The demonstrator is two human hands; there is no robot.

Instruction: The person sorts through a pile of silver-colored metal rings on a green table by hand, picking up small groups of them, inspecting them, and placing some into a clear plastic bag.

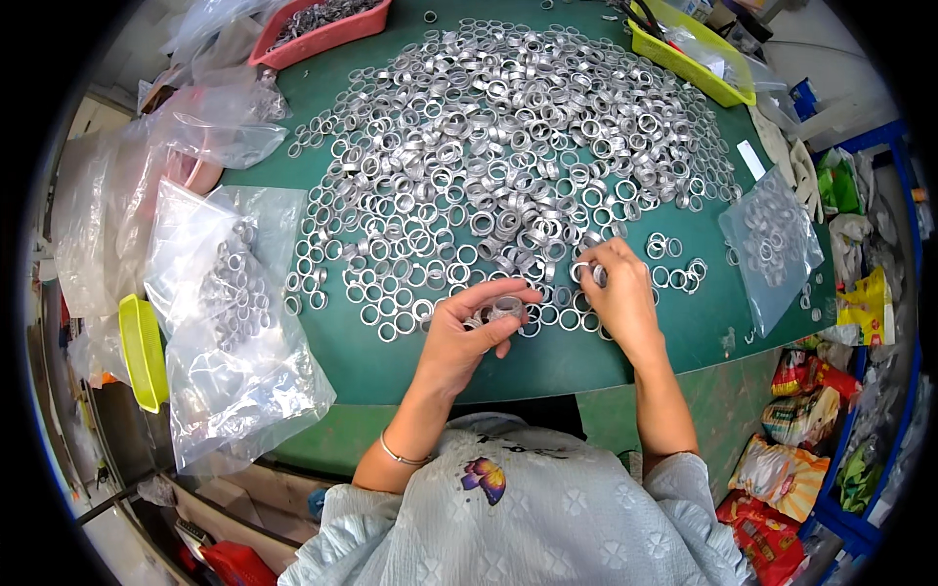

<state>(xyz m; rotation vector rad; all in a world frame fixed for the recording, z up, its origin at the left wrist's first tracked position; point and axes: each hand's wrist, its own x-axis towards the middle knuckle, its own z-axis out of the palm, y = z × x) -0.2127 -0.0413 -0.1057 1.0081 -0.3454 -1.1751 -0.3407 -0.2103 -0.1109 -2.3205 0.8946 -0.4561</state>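
A wide heap of silvery metal rings (528, 127) covers the middle of the green table (391, 376), thinning to a single layer near its front edge. Several rings rest in my left hand (473, 322), whose fingers curl round them with the thumb on the near side. At the heap's front right, my right hand (621, 293) pinches a metal ring (585, 273) between thumb and fingertips. The two hands are apart, with loose rings lying between them.
On the left lies a clear plastic bag (254, 391) with rings in it; another bag (772, 244) of rings lies at the right edge. A red basket (322, 34) and a yellow-green basket (694, 63) stand at the back. A small yellow-green tray (142, 354) is far left.
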